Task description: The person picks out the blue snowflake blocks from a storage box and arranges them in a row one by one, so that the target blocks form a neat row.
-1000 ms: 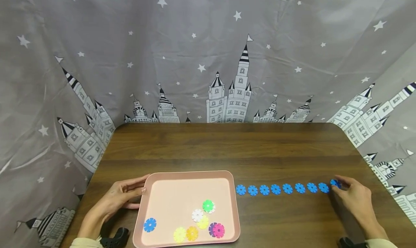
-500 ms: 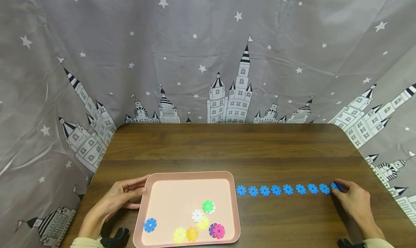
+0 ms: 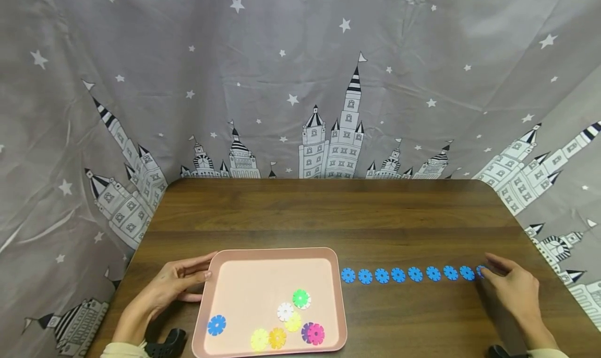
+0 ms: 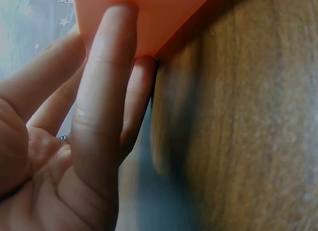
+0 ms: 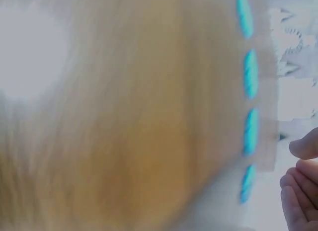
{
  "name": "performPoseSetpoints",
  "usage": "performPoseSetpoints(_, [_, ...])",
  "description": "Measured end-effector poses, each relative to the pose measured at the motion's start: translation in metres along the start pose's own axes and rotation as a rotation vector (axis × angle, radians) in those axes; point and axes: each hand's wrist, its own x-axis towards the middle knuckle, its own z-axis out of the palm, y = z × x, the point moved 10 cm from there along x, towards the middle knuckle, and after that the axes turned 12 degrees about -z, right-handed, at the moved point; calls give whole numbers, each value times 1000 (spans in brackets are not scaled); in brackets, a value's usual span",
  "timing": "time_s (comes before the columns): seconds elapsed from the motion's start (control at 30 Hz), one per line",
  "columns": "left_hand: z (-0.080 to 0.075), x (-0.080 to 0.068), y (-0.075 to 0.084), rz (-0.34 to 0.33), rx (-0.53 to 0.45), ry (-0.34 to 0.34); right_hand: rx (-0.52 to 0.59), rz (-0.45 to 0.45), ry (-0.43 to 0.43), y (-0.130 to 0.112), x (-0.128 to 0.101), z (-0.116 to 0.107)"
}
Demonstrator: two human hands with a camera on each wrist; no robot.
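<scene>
My left hand (image 3: 169, 282) touches the left side of a pink tray (image 3: 272, 253) with straight fingers. In the left wrist view the fingertips (image 4: 124, 17) lie against the tray's outer wall (image 4: 154, 17). Blue notched plastic discs (image 3: 415, 274) lie in a row to the right of the tray. At the row's right end, the last blue disc (image 3: 479, 271) is partly hidden by my right thumb. My right hand (image 3: 516, 290) is beside it. The right wrist view shows a gap between thumb (image 5: 304, 144) and fingers, with nothing held.
Inside the tray lie a blue disc (image 3: 216, 325), a green disc (image 3: 300, 297), a white disc (image 3: 284, 311), an orange disc (image 3: 277, 338), a pink disc (image 3: 316, 334) and several others. A grey castle-print curtain (image 3: 263, 86) hangs behind the wooden table (image 3: 328, 212).
My right hand has let go of the last blue disc at the row's end, and its fingers have drawn slightly off it. The left hand and tray stay put.
</scene>
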Motion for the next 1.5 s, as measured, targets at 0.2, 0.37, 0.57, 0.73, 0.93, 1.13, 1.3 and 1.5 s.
performPoseSetpoints(0.2, [-2, 1, -3, -20, -4, 12, 92, -89, -34, -60, 8, 10])
performPoseSetpoints(0.37, [-2, 1, -4, -30, 2, 21, 253, -152, -175, -124, 5, 41])
performPoseSetpoints(0.57, [0, 1, -1, -17, 4, 18, 450, -255, -312, -198, -7, 83])
performPoseSetpoints(0.73, [1, 1, -1, -10, -5, 17, 544, -346, -374, -252, -15, 109])
performPoseSetpoints(0.93, [-1, 0, -1, -8, 1, 31, 611, -416, -462, -302, -26, 134])
performPoseSetpoints(1.13, [-1, -1, -2, -6, -4, 33, 680, -460, -530, -333, -38, 151])
performPoseSetpoints(1.3, [0, -1, -2, -5, -1, 30, 718, -464, -584, -352, -49, 164])
performPoseSetpoints(1.5, [0, -1, -2, -13, 0, 30, 743, -487, -599, -373, -56, 172])
